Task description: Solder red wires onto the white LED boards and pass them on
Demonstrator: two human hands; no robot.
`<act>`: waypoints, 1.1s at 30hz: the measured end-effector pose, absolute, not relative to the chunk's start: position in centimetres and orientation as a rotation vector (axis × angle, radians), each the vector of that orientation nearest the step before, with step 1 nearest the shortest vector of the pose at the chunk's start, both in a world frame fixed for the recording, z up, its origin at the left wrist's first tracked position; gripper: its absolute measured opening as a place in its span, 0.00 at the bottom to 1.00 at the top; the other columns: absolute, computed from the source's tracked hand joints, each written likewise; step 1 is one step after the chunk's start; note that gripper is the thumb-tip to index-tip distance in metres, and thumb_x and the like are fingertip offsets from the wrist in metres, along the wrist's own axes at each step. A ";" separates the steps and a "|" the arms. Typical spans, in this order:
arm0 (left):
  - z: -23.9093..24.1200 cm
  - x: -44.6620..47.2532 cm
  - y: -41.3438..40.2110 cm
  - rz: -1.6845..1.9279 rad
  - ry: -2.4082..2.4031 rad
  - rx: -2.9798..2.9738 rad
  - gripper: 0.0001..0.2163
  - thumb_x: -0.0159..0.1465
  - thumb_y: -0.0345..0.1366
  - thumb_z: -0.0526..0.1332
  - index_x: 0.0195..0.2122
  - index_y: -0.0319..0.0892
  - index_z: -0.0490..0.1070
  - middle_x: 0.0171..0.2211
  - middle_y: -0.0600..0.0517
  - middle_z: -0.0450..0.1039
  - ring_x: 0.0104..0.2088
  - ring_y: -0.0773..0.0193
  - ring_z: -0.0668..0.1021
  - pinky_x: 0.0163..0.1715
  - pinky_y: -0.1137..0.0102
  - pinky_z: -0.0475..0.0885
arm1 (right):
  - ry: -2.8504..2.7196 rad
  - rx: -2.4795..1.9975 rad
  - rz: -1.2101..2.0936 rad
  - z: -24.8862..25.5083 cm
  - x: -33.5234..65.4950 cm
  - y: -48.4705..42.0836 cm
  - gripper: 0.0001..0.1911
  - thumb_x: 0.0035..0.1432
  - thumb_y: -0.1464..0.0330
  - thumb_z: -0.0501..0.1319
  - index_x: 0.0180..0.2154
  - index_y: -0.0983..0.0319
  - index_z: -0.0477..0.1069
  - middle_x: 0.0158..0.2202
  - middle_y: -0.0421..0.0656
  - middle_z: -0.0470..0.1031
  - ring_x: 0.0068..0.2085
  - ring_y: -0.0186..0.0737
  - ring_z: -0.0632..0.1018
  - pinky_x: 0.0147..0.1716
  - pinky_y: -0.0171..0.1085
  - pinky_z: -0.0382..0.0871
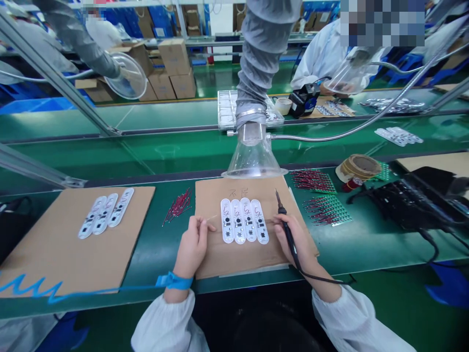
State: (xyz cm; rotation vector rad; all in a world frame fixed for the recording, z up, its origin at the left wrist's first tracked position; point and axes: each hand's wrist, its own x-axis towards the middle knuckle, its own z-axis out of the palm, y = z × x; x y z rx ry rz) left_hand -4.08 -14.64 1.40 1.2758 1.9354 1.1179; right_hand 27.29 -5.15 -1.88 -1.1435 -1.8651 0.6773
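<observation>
From where I'm standing, the person is sitting at a green bench, with four white boards (249, 226) lying side by side on a brown cardboard sheet (208, 259) between the two hands. The left hand (193, 244) is resting just left of the boards; its fingers are closing together in a narrow pinch, and a thin pale strand (212, 216) is sticking out from them toward the boards. A blue strap (174, 281) is circling that wrist. The right hand (293, 237) is gripping a soldering iron (287, 230) like a pen, fingers wrapping its dark handle, just beside the rightmost board. The iron's tip is pointing up and away from the person, well apart from the boards.

A clear funnel (255, 159) is hanging over the far edge of the cardboard from a grey hose (262, 58). To the left, a bundle of red wires (178, 206) is lying on the bench, and farther out three more white boards (105, 213) are lying on another cardboard sheet (47, 249). To the right, green boards (339, 211) are lying under more red wires, near a roll of tape (359, 167). Across the way, a co-worker in a white coat (317, 56) is sitting at the opposite bench.
</observation>
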 end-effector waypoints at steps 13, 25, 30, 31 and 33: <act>2.0 -3.9 -10.4 1.122 1.973 1.393 0.12 0.77 0.51 0.57 0.45 0.49 0.70 0.39 0.50 0.85 0.38 0.54 0.84 0.40 0.63 0.74 | -1.979 -1.014 0.722 0.7 25.5 -3.1 0.14 0.78 0.63 0.61 0.60 0.55 0.75 0.54 0.51 0.84 0.51 0.52 0.87 0.54 0.51 0.84; 1.7 -0.1 -10.4 1.334 1.782 1.342 0.09 0.75 0.44 0.62 0.45 0.45 0.75 0.37 0.51 0.78 0.36 0.62 0.80 0.39 0.69 0.75 | -1.572 -1.116 0.892 -0.3 28.9 -6.9 0.16 0.78 0.57 0.67 0.59 0.55 0.70 0.47 0.48 0.91 0.50 0.49 0.92 0.54 0.49 0.86; 0.9 0.9 -10.2 1.349 1.817 1.530 0.07 0.75 0.42 0.63 0.43 0.46 0.77 0.39 0.50 0.79 0.41 0.58 0.80 0.46 0.64 0.75 | -1.536 -1.109 0.848 -0.8 28.6 -6.4 0.14 0.77 0.54 0.67 0.55 0.55 0.73 0.40 0.45 0.90 0.42 0.48 0.92 0.49 0.48 0.87; 0.7 0.9 -10.3 1.334 1.824 1.564 0.06 0.75 0.40 0.63 0.43 0.46 0.77 0.39 0.50 0.79 0.41 0.58 0.80 0.46 0.64 0.75 | -1.523 -1.117 0.838 -1.0 28.7 -6.3 0.15 0.77 0.53 0.68 0.54 0.55 0.74 0.39 0.45 0.90 0.41 0.49 0.92 0.49 0.49 0.87; 0.5 0.9 -10.6 1.303 1.818 1.613 0.04 0.74 0.39 0.64 0.42 0.46 0.77 0.38 0.50 0.79 0.41 0.57 0.80 0.46 0.63 0.74 | -1.495 -1.136 0.838 -1.2 28.8 -6.2 0.16 0.75 0.50 0.68 0.51 0.55 0.76 0.38 0.45 0.89 0.39 0.49 0.92 0.47 0.49 0.88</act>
